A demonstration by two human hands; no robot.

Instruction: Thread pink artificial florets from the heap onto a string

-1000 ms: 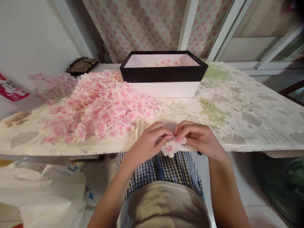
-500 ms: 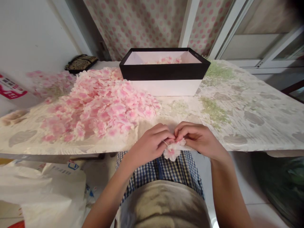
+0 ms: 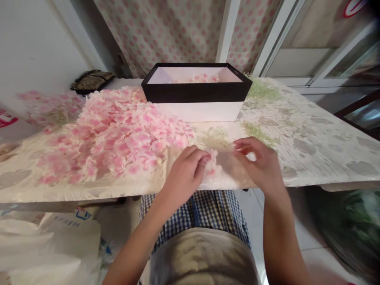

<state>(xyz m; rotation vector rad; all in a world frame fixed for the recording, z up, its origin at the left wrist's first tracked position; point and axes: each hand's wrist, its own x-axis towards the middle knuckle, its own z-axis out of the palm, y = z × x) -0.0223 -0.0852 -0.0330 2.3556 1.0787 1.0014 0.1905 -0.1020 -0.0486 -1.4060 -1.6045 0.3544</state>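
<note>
My left hand (image 3: 187, 166) is closed in a pinch at the table's front edge. In its fingers is a small pink and white artificial flower (image 3: 212, 164), its petals standing out to the right of the fingertips. A thin pale stem or thread shows beside the thumb. My right hand (image 3: 257, 158) is raised a little to the right, apart from the flower. Its thumb and forefinger are bent toward each other and smeared by motion, so whether anything is between them cannot be made out. A large heap of similar pink blossoms (image 3: 118, 134) lies left of my hands.
Behind my hands stands a black-rimmed white box (image 3: 196, 111) with pink blossoms inside. Green sprigs (image 3: 264, 89) lie to its right on the patterned tablecloth (image 3: 323, 158). A dark patterned pouch (image 3: 92, 81) is at the back left. White bags (image 3: 59, 245) sit below the table.
My right hand has come away from my left, moving right and slightly up. The flower stays in my left hand, now raised over the table edge. The view has shifted a little.
</note>
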